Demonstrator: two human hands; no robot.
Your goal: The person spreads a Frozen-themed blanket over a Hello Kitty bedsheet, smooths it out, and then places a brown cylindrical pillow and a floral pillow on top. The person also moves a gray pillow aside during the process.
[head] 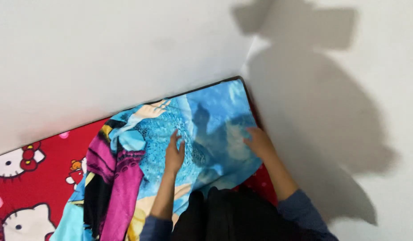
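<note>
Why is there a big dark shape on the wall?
In the head view, light from behind the person throws their shadow on the white wall; a smaller shadow falls on the blue blanket between the left hand and right hand; the picture is slightly soft.

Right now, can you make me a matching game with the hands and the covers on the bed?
Things:
1. left hand
2. right hand
3. blue cartoon blanket
4. red cartoon bedsheet

Places or states:
A. lies under the blanket, showing at the left side
B. spread into the corner where the two white walls meet
C. flat on the middle of the blanket, fingers pointing up toward the wall
D. pressing the blanket near its edge by the right-hand wall

Pairs: 1-C, 2-D, 3-B, 4-A
</note>
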